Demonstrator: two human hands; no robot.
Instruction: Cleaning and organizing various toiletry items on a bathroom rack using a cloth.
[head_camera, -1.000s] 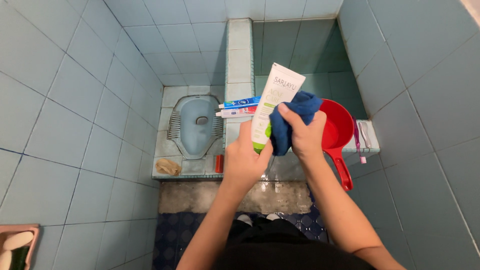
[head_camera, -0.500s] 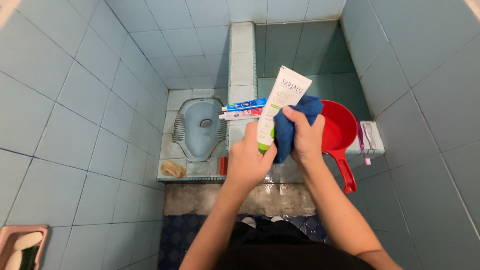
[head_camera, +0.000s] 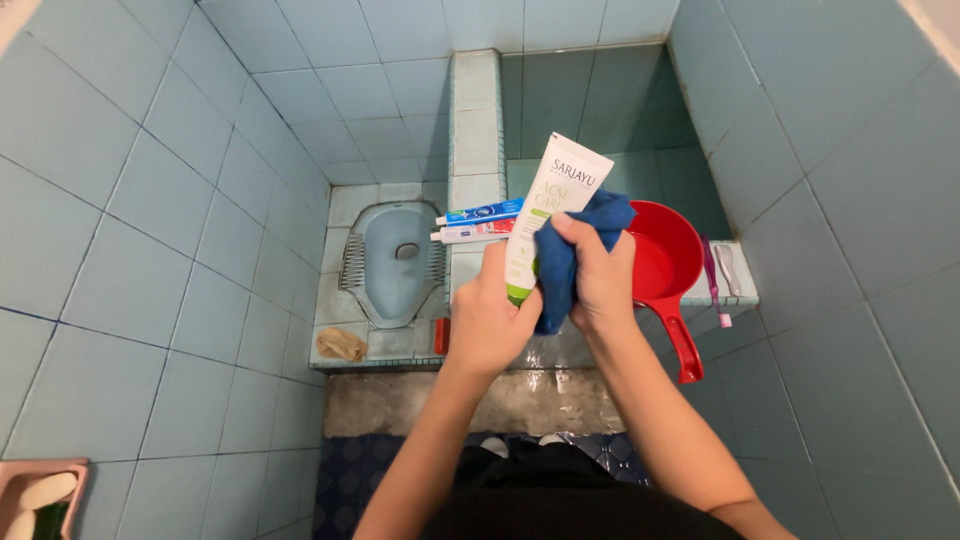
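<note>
Left hand (head_camera: 487, 320) grip closed on white cream tube (head_camera: 545, 215), cap end down; right hand (head_camera: 598, 280) grip bunching blue cloth (head_camera: 565, 255) against it. Likely to slip toward wet ledge (head_camera: 560, 345) below grip if rubbed hard.

Bare forearms, no sleeves in sight — left hand (head_camera: 488, 322) and right hand (head_camera: 597, 280) gloveless, no rings; dark black clothing below.

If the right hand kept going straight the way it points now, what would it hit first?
Probably the white squeeze tube: the right hand presses its blue cloth leftward against it, with the left hand just beyond. Depth is uncertain.
</note>
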